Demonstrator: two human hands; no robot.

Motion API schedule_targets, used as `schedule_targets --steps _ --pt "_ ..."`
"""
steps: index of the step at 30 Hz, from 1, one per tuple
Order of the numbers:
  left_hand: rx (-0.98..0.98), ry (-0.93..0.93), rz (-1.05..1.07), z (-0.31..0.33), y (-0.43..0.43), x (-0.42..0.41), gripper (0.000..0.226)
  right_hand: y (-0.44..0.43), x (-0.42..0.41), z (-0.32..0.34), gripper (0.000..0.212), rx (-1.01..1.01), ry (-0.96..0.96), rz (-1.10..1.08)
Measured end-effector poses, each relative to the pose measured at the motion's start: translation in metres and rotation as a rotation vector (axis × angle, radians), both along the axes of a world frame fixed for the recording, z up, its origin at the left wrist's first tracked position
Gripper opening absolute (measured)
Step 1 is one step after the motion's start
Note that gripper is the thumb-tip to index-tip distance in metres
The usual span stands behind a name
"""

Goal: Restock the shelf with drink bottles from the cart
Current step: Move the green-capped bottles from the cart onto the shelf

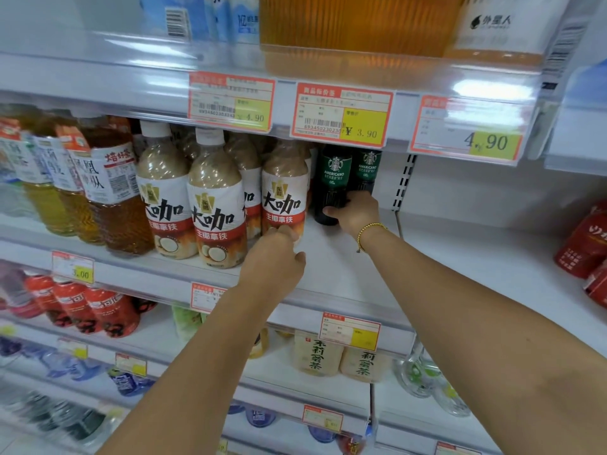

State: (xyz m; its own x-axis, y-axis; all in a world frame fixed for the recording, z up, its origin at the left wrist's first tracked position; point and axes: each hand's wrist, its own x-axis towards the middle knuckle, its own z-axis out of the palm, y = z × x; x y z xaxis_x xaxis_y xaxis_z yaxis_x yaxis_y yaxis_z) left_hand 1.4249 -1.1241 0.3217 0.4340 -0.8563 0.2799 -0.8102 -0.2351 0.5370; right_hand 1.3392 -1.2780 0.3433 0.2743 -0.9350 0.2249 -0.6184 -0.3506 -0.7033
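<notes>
Both my arms reach onto the middle white shelf (335, 254). My right hand (353, 213), with a gold bracelet at the wrist, grips the lower body of a dark Americano coffee bottle (331, 178) that stands upright on the shelf; a second dark Americano bottle (366, 169) stands just behind it to the right. My left hand (279, 257) has its fingertips against the base of a beige latte bottle (285, 192), the rightmost of the front row. Whether those fingers grip it is unclear. Two more latte bottles (215, 205) stand to its left. The cart is out of view.
Amber tea bottles (108, 195) fill the shelf's left end. Price tags (341, 114) hang from the shelf above, over the bottle tops. Bare shelf lies right of the Americano bottles. Red packs (584, 241) sit far right. Lower shelves hold red bottles (98, 310) and jasmine tea bottles (317, 354).
</notes>
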Motion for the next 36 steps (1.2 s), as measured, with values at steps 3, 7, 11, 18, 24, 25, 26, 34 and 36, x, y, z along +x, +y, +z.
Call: schedule_targets --steps 3,7,11,18,24,25,26,34,36 --pt "-0.037 0.047 0.006 -0.001 -0.001 0.002 0.032 -0.002 0.003 0.001 0.04 0.011 0.026 -0.021" --pt "-0.049 0.012 0.0 0.0 0.004 0.003 0.033 -0.005 0.004 -0.002 0.041 0.013 0.078 0.003" --pt "-0.296 -0.021 -0.017 0.01 0.036 0.002 0.014 0.022 -0.005 0.012 0.034 -0.068 0.187 0.027" --pt "-0.328 0.061 0.044 -0.056 0.172 0.018 0.045 0.188 -0.035 -0.032 0.023 -0.223 0.024 0.413" --pt "0.165 0.434 0.336 -0.229 0.28 0.058 0.009 0.266 0.009 -0.213 0.024 0.231 0.361 0.716" --pt "0.269 0.525 0.397 -0.26 0.296 0.061 0.013 0.273 0.016 -0.247 0.03 0.295 0.435 0.733" --pt "0.367 0.598 0.449 -0.29 0.312 0.062 0.023 0.281 0.022 -0.279 0.034 0.368 0.494 0.742" --pt "0.676 0.798 0.496 -0.455 0.362 0.051 0.04 0.347 0.049 -0.458 0.05 0.653 0.724 0.702" --pt "0.649 0.814 0.53 -0.481 0.356 0.051 0.036 0.356 0.057 -0.491 0.046 0.622 0.764 0.697"
